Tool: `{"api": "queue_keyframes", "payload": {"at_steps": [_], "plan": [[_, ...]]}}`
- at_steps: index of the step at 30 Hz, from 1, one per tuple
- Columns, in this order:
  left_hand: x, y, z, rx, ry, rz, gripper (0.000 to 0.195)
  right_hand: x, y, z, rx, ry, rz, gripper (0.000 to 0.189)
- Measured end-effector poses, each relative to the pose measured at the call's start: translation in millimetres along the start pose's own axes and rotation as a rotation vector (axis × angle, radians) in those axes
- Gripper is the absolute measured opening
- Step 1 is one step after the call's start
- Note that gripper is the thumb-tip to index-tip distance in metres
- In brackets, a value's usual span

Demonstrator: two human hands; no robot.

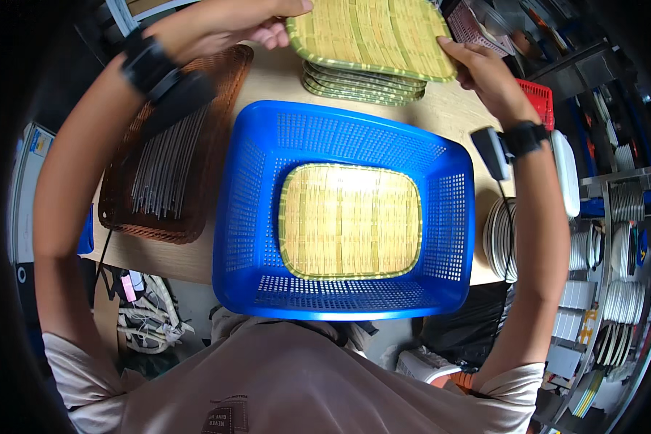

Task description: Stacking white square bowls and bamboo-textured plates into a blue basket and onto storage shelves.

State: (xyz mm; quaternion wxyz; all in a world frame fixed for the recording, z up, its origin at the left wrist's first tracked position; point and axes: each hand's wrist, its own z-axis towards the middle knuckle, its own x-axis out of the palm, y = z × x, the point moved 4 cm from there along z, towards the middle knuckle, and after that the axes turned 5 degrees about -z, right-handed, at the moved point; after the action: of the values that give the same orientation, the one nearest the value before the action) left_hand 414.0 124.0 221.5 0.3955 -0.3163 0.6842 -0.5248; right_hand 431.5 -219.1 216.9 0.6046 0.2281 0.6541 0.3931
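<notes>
A woven bamboo tray (pixel 374 38) is held by its two sides, above or on a stack of similar trays (pixel 358 89) at the far side of the table. My left hand (pixel 266 24) has the tray's left edge, thumb on top. My right hand (pixel 474 65) grips its right edge, thumb on the rim. Nearer to me stands a blue perforated plastic basket (pixel 344 312), with another rectangular woven bamboo tray (pixel 352 222) lying in it. Whether the held tray touches the stack cannot be told.
A brown woven basket (pixel 228 92) with thin metal rods (pixel 165 168) lies left on the wooden table (pixel 271 70). Stacked plates (pixel 502 238) and a white container (pixel 565 173) are at right, a red basket (pixel 537 100) behind. Shelves of dishes (pixel 624 301) stand further right.
</notes>
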Motion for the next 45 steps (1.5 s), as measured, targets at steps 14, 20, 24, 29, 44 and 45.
{"api": "queue_keyframes", "payload": {"at_steps": [14, 20, 24, 29, 44, 45], "plan": [[118.0, 35.5, -129.2, -0.405, 0.107, 0.074, 0.049, 55.1, -1.7, -182.1, 0.406, 0.489, -0.275, 0.048], [144.2, 39.5, -137.8, -0.420, 0.249, 0.059, 0.065, 60.9, -4.3, -197.5, 0.449, 0.494, -0.389, 0.044], [146.4, 50.2, -133.3, -0.491, 0.269, 0.074, 0.066, 71.0, -4.2, -202.4, 0.453, 0.529, -0.437, 0.045], [149.1, 54.9, -131.0, -0.459, 0.367, 0.072, 0.067, 75.7, -5.4, -201.1, 0.440, 0.527, -0.476, 0.045], [132.9, 104.3, -118.3, -0.270, 0.613, 0.138, 0.068, 82.6, -10.5, -199.6, 0.355, 0.529, -0.630, 0.055], [132.0, 107.2, -118.0, -0.275, 0.635, 0.124, 0.068, 84.5, -13.6, -200.0, 0.392, 0.524, -0.551, 0.064]]}}
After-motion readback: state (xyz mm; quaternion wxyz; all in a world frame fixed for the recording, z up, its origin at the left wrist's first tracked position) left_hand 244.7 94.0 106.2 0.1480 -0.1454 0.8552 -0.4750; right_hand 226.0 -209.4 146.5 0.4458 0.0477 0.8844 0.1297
